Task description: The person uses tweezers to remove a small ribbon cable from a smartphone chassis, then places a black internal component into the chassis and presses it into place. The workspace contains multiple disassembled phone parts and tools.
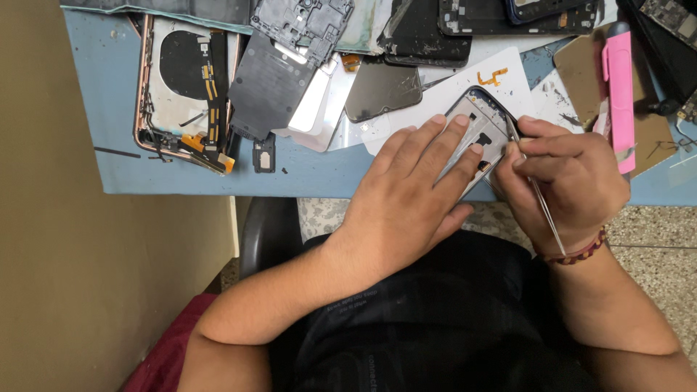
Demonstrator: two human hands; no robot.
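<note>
Roughly, by item:
left hand [412, 190]: palm down, fingers spread flat over the phone frame [485, 131], pressing it to the table edge; not curled round anything.
right hand [570, 181]: fingers pinched together on metal tweezers [541, 199], tips at the frame's right edge, shaft running back over the wrist.
phone frame: silver-grey mid-frame with dark rim, tilted, lying at the near edge of the blue table [109, 109], partly on a white sheet [508, 91], mostly covered by the left fingers.
wrist: beaded bracelet [581, 254] on the right wrist.
orange flex cable [494, 76]: small, on the white sheet just above the frame, not touching either hand.
rose-gold phone housing [185, 91]: far left on the table, open, black coil and orange-black flex strips inside; well apart from the hands.
black phone mid-plates [287, 54]: stacked beside the housing, overlapping.
cracked dark screen panel [381, 91]: between the plates and the white sheet.
pink tool [619, 87]: long, flat, right of the right hand, resting on a brown card [581, 72].
lap: dark clothing below the table edge, chair [268, 232] partly visible.
</note>
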